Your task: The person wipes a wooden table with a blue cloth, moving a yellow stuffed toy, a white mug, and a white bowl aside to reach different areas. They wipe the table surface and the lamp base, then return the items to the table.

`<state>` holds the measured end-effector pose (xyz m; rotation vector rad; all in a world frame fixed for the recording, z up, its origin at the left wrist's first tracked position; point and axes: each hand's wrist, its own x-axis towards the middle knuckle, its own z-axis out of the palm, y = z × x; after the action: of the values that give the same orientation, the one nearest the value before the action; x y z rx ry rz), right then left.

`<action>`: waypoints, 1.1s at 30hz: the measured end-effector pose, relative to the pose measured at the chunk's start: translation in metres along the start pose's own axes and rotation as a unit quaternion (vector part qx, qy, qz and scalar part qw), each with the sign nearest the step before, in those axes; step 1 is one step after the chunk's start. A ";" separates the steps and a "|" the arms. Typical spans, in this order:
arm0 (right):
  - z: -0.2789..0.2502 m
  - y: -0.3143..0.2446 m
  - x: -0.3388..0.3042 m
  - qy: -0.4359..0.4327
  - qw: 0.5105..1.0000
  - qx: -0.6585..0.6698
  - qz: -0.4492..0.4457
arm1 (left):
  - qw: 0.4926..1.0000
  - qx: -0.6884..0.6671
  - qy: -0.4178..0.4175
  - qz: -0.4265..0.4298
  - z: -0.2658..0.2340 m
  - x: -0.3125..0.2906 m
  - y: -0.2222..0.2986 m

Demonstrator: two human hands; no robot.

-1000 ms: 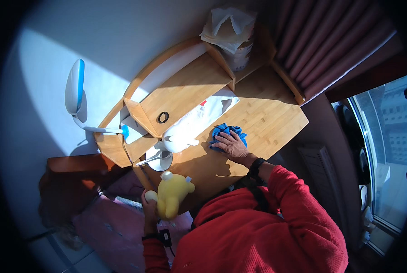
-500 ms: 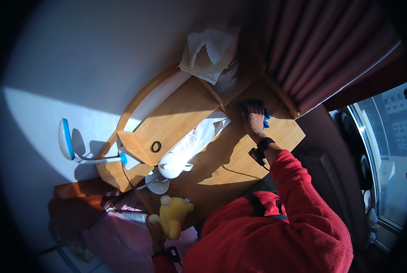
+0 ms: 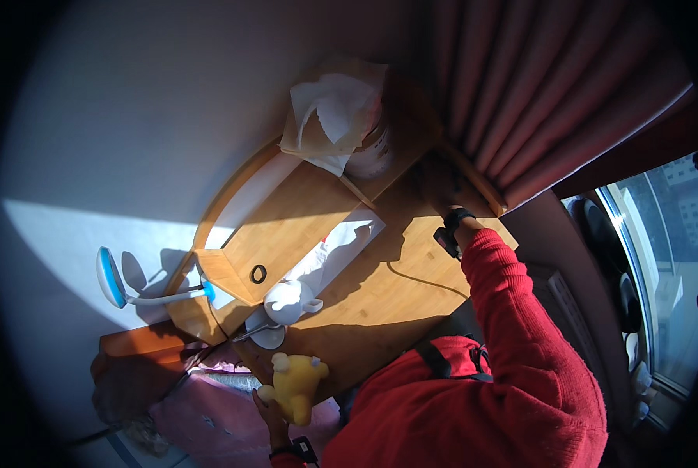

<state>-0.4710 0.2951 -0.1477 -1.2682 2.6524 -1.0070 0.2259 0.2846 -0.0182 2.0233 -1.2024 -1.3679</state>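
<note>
My left hand (image 3: 272, 415) grips a yellow plush toy (image 3: 297, 387) by its lower left side, in front of the wooden desk (image 3: 411, 269). At the desk's far right corner, my right hand (image 3: 440, 192) reaches into deep shadow, its fingers hard to make out. The blue cloth under that palm half a second ago is now almost lost in the dark. A white cup with a handle (image 3: 288, 303) is on the desk's left part, by a round white lamp base (image 3: 268, 335).
A raised wooden shelf (image 3: 294, 226) carries a black ring (image 3: 258, 274). Beyond it stands a container topped with white paper (image 3: 337, 113). A white and blue lamp (image 3: 111, 277) leans out at left. Dark red curtains (image 3: 552, 93) hang at right, and a pink cover (image 3: 209, 417) lies lower left.
My right hand has slid farther toward the desk's back corner, out of the sunlight into shadow. My left hand keeps the plush toy, and the view has shifted slightly.
</note>
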 end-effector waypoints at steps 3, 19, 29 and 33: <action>-0.015 0.011 -0.035 0.025 0.999 -0.027 -0.004 | 0.999 0.011 -0.032 0.014 -0.001 0.009 0.000; -0.075 0.020 -0.222 0.079 0.963 -0.093 0.239 | 0.987 0.100 -0.103 0.075 -0.013 0.067 -0.016; -0.006 -0.159 -0.330 -0.185 0.982 0.001 -0.046 | 0.985 0.084 -0.096 0.117 -0.015 0.073 -0.031; 0.026 -0.209 -0.361 -0.313 0.915 0.042 -0.252 | 0.973 0.140 -0.093 0.155 -0.018 0.080 -0.035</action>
<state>-0.0795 0.4404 -0.1345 -1.9079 1.8240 -0.5774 0.2686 0.2345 -0.0784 1.8052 -1.7987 -1.3131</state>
